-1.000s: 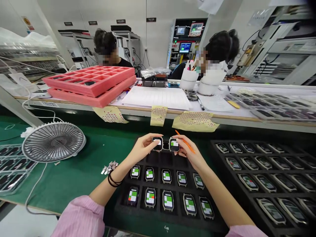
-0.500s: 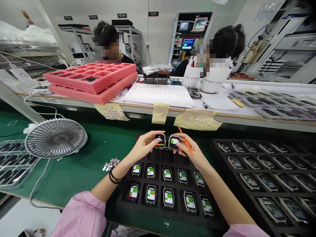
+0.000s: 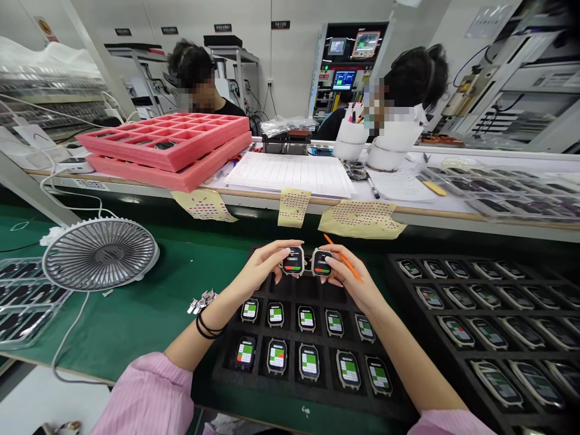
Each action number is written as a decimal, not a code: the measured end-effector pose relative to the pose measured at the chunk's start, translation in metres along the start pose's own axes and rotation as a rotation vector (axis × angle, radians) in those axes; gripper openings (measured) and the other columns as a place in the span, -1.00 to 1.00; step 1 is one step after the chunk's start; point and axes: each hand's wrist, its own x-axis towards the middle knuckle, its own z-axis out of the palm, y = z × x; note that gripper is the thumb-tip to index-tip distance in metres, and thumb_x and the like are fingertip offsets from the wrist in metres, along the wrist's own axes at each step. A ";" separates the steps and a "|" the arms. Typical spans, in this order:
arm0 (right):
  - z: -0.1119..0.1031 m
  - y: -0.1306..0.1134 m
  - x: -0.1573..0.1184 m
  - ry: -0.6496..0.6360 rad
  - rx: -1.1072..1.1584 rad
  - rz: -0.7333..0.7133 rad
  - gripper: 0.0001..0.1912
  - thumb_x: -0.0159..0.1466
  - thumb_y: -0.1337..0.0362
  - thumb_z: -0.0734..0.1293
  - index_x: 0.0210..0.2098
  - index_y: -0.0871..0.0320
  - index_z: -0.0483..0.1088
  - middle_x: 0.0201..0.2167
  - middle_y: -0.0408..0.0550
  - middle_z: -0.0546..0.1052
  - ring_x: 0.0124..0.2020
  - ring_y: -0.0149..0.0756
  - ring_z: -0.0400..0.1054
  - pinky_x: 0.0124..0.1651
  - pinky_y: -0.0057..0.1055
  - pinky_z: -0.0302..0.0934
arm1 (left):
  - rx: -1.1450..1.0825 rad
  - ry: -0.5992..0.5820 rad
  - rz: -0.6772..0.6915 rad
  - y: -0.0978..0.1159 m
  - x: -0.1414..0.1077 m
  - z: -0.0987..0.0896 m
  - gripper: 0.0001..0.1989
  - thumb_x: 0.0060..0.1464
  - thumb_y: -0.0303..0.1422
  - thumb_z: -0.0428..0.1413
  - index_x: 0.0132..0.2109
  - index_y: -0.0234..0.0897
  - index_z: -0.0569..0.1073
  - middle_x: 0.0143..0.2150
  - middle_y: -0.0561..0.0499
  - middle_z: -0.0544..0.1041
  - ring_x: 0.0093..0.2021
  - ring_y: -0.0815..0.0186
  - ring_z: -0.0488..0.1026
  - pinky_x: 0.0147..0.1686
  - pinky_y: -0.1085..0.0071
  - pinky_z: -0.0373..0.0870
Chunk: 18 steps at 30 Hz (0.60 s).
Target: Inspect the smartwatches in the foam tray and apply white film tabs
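Observation:
My left hand is closed on a square smartwatch, its thumb at the top left of the lit screen. A second smartwatch is held by my right hand, whose thumb rests on that screen. Both displays show dark pages with a red and green bar at the bottom. An orange pen-like stick is also tucked in my right hand. Below the hands, a black foam tray holds two rows of strapless smartwatches with green and white screens, a few with red patches.
Another black tray of watches lies at right. A round grey fan and small metal pieces are at left. Pink foam trays, paper sheets and white pen cups occupy the shelf. Two people sit beyond it.
The right watch's screen has switched from a green and white page to a dark one with a red-green bar. My left thumb has moved up its watch's screen.

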 end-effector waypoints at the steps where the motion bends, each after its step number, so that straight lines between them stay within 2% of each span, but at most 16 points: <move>1: 0.000 -0.001 0.000 -0.011 0.014 0.002 -0.71 0.26 0.06 0.33 -0.11 0.07 0.37 -0.39 -0.15 0.45 -0.51 -0.37 0.35 -0.58 -0.46 -0.02 | -0.045 -0.015 -0.007 -0.001 0.000 0.000 -0.56 0.18 -0.14 0.05 0.10 -0.29 0.48 -0.27 -0.05 0.50 -0.44 0.43 0.37 -0.57 0.57 0.24; 4: 0.000 -0.001 -0.001 -0.027 0.041 0.001 -0.72 0.27 0.08 0.32 -0.10 0.07 0.36 -0.38 -0.14 0.45 -0.50 -0.36 0.36 -0.57 -0.45 -0.03 | -0.092 -0.048 -0.008 0.000 -0.001 0.001 -0.56 0.18 -0.15 0.06 0.11 -0.30 0.47 -0.23 -0.07 0.50 -0.42 0.42 0.38 -0.58 0.58 0.25; 8: -0.001 0.000 -0.001 -0.022 0.010 -0.011 -0.72 0.26 0.09 0.32 -0.09 0.06 0.37 -0.34 -0.12 0.45 -0.48 -0.37 0.36 -0.56 -0.45 0.01 | 0.025 -0.042 0.019 0.001 -0.002 0.002 -0.56 0.15 -0.21 0.11 0.13 -0.27 0.44 -0.16 -0.06 0.51 -0.46 0.47 0.31 -0.54 0.56 0.29; 11: -0.001 0.001 0.000 -0.029 -0.004 -0.017 -0.69 0.25 0.09 0.33 -0.06 0.05 0.36 -0.31 -0.11 0.45 -0.47 -0.37 0.37 -0.57 -0.46 0.02 | 0.104 -0.031 0.044 -0.003 0.000 0.001 -0.54 0.15 -0.23 0.12 0.17 -0.25 0.40 -0.15 -0.06 0.50 -0.41 0.44 0.33 -0.54 0.56 0.28; 13: 0.000 0.001 0.001 -0.031 -0.006 -0.018 -0.68 0.25 0.09 0.34 -0.05 0.04 0.35 -0.28 -0.10 0.45 -0.47 -0.38 0.37 -0.57 -0.46 0.02 | 0.134 -0.027 0.071 -0.006 0.001 0.000 -0.54 0.15 -0.25 0.13 0.18 -0.26 0.38 -0.10 -0.07 0.51 -0.31 0.39 0.39 -0.46 0.55 0.32; 16: 0.001 0.001 0.001 -0.035 -0.011 -0.012 -0.67 0.23 0.10 0.36 -0.05 0.03 0.34 -0.22 -0.08 0.45 -0.46 -0.39 0.37 -0.57 -0.47 0.03 | 0.169 -0.027 0.098 -0.009 0.003 0.000 -0.53 0.12 -0.28 0.17 0.17 -0.27 0.38 -0.03 -0.10 0.51 -0.13 0.28 0.45 -0.23 0.45 0.40; 18: 0.001 0.002 0.002 -0.043 -0.012 -0.004 -0.65 0.20 0.10 0.39 -0.05 0.03 0.33 -0.19 -0.06 0.46 -0.43 -0.37 0.37 -0.58 -0.48 0.04 | 0.191 -0.022 0.101 -0.010 0.004 0.000 -0.52 0.09 -0.28 0.20 0.16 -0.26 0.38 -0.01 -0.11 0.50 -0.08 0.23 0.45 -0.17 0.41 0.40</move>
